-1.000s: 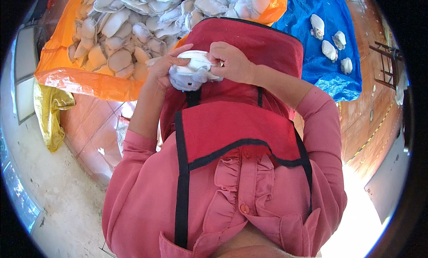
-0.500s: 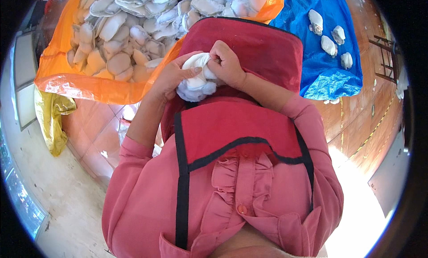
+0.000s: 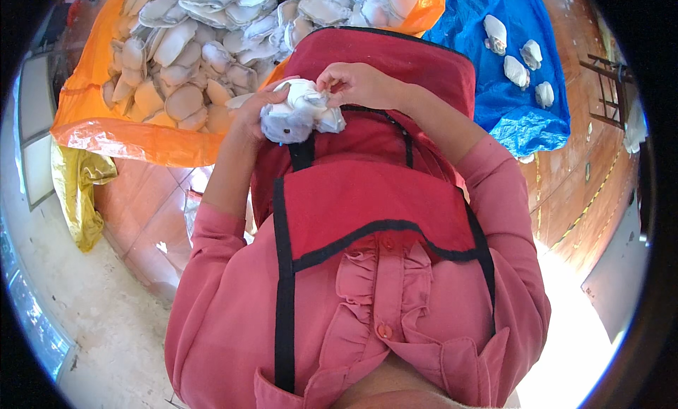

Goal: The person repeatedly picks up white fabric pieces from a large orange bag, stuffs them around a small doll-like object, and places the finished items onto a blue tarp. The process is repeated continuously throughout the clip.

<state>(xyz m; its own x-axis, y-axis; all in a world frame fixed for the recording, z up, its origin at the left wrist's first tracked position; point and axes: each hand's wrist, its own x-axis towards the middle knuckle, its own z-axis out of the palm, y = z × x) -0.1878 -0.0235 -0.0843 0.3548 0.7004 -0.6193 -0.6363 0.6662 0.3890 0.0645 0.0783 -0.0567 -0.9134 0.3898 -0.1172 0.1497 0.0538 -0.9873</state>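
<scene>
Over my lap, both hands work on a small white plush toy piece (image 3: 300,109), soft and rumpled, with a dark round spot like an eye on its fluffy lower side. My left hand (image 3: 256,111) grips it from the left, fingers mostly hidden behind it. At its upper right edge my right hand (image 3: 349,84) pinches the white cloth, thumb and forefinger together. Below them the red apron (image 3: 374,204) with black trim covers my front and lap.
Ahead and left, an orange sheet (image 3: 134,146) bears a heap of flat white plush pieces (image 3: 187,102). At right, several bunched white pieces (image 3: 517,71) lie on a blue tarp (image 3: 459,27). A yellow sack (image 3: 74,190) lies far left; a dark wooden stool (image 3: 606,91) stands far right.
The plush piece has moved slightly left and turned, bringing the dark spot into view. My right hand has shifted up, its fingers now pinching at the edge.
</scene>
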